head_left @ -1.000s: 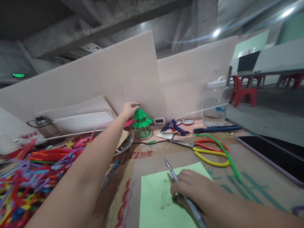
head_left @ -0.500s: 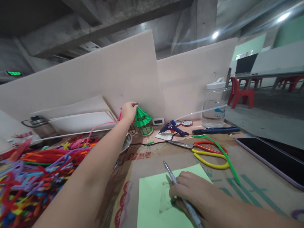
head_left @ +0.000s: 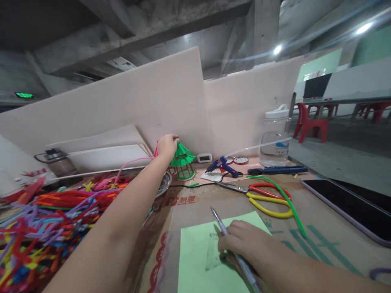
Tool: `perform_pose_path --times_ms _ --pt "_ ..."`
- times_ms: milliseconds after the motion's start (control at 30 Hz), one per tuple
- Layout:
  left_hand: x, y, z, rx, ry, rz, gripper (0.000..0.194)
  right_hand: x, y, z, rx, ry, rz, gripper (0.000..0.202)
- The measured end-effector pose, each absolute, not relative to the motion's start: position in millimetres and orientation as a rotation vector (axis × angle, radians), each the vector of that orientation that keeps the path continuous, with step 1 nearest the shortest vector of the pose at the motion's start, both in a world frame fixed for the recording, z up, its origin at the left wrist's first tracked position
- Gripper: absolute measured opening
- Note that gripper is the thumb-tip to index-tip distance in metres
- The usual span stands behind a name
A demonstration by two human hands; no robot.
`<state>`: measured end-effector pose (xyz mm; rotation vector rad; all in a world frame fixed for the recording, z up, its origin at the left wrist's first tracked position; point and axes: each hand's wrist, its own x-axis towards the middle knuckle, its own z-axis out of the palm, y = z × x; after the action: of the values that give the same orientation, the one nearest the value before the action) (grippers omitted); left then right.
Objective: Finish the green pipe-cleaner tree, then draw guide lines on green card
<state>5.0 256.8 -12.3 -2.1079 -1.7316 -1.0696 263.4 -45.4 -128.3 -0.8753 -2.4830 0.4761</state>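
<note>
Reaching far forward, my left hand (head_left: 168, 147) has its fingers closed at the top of a small model pavilion (head_left: 185, 156) with a frilled green roof and a cage-like brown body on a green base. Its fingertips are partly hidden. Something pink shows behind that hand, with a pink strand trailing left. My right hand (head_left: 244, 248) rests on a sheet of light green paper (head_left: 192, 260) and holds a silvery pen (head_left: 222, 224), tip pointing forward. Beneath the pen, a faint four-sided outline is drawn on the paper.
Colourful pipe cleaners (head_left: 45, 236) heap at left. Behind the paper lie scissors (head_left: 265, 199), a green pipe cleaner (head_left: 295, 215), a blue glue gun (head_left: 222, 166) and a small digital clock (head_left: 204, 158). A water jug (head_left: 275, 138) and phone (head_left: 345, 207) are at right; white boards (head_left: 152, 97) stand behind.
The view has tilted up a little. My left hand and the green-roofed pavilion have shifted slightly left of the clock. The right hand and pen stay in place.
</note>
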Motion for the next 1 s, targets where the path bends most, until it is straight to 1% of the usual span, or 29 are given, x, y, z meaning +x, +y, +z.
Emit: perform_pose_path --times_ms 200,300,400,433,467,567,633,700,800,933,1000 --pt "5 251 -19 -2.067 -1.715 -1.15 0.035 262 -45 -128 -0.887 -2.491 0.486 0.026" --pt "4 242 -13 -2.082 -1.685 -1.2 0.037 262 -45 -125 -0.887 -2.494 0.484 0.024" --pt "-1 214 -3 -2.064 -1.652 -1.253 0.028 262 -47 -124 -0.864 -2.496 0.468 0.02" --pt "-2 199 -1 -2.074 -1.639 -1.254 0.026 263 -47 -124 -0.859 -2.495 0.465 0.02" --pt "-2 181 -2 -2.101 -1.62 -1.24 0.028 263 -48 -125 -0.855 -2.494 0.468 0.02" --pt "7 113 -20 -2.34 -1.499 -1.097 0.035 265 -46 -131 -0.853 -2.438 0.455 0.019" --pt "18 62 -39 -2.574 -1.373 -0.938 0.032 267 -43 -138 -0.85 -2.368 0.404 0.019" --pt "28 16 -59 -2.781 -1.226 -0.788 0.024 270 -38 -144 -0.865 -2.315 0.329 0.019" --pt "35 -34 -82 -3.012 -1.054 -0.41 0.026 274 -32 -149 -0.972 -2.251 0.279 0.02" --pt "35 -64 -106 -3.046 -0.948 -0.315 0.04 278 -30 -146 -1.081 -2.243 0.287 0.017" --pt "36 -71 -114 -3.073 -0.892 -0.364 0.036 278 -31 -144 -1.093 -2.254 0.283 0.015"
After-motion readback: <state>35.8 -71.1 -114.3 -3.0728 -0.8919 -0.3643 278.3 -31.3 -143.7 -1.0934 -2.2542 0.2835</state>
